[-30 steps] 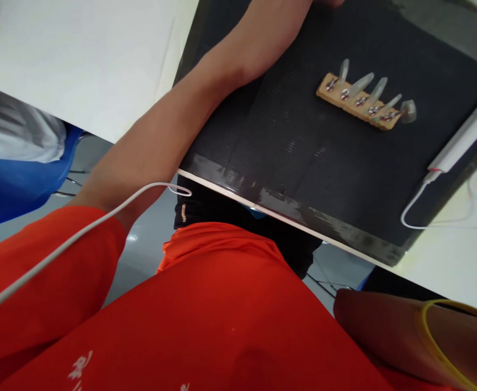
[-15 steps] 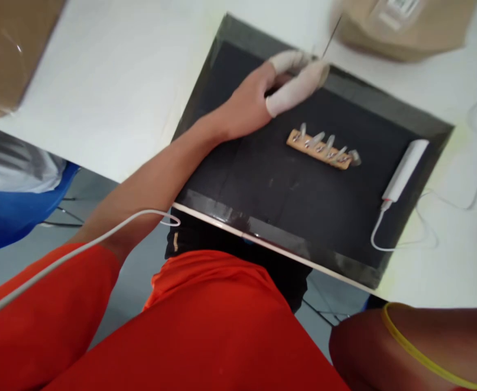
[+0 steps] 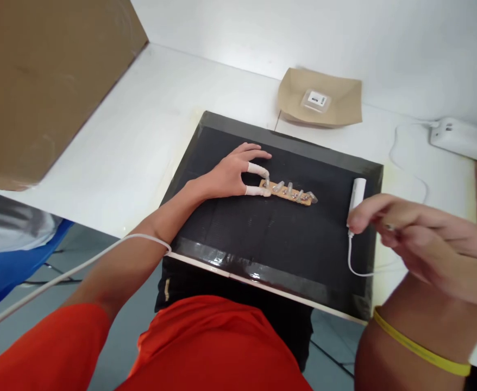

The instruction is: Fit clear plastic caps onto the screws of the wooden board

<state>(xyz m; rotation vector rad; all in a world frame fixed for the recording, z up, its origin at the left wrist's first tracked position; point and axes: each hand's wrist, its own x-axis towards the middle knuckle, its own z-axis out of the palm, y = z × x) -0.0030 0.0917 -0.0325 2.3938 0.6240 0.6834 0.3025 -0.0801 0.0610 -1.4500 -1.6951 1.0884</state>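
Observation:
A narrow wooden strip (image 3: 286, 194) lies on a black mat (image 3: 238, 228), with several clear, tube-like pieces (image 3: 289, 188) sticking up from it and small shiny bits at their bases. My left hand (image 3: 234, 172) is at the strip's left end; white finger cots cover its thumb and index finger, which pinch around that end beside the first clear piece. The other fingers stretch out over the mat. My right hand (image 3: 430, 239) is raised close to the camera, right of the mat, its fingertips pinched on a tiny metallic-looking thing too small to name.
A white stick-shaped device (image 3: 357, 196) with a white cable lies at the mat's right side. Behind the mat stands a brown paper tray (image 3: 344, 103) holding a clear labelled box (image 3: 315, 101). A power strip (image 3: 464, 140) is at right, a large brown board (image 3: 51, 81) at left.
My left hand has come back from the mat's far edge to the strip's left end. My right hand has risen into view with its fingers pinched. The view has tilted up.

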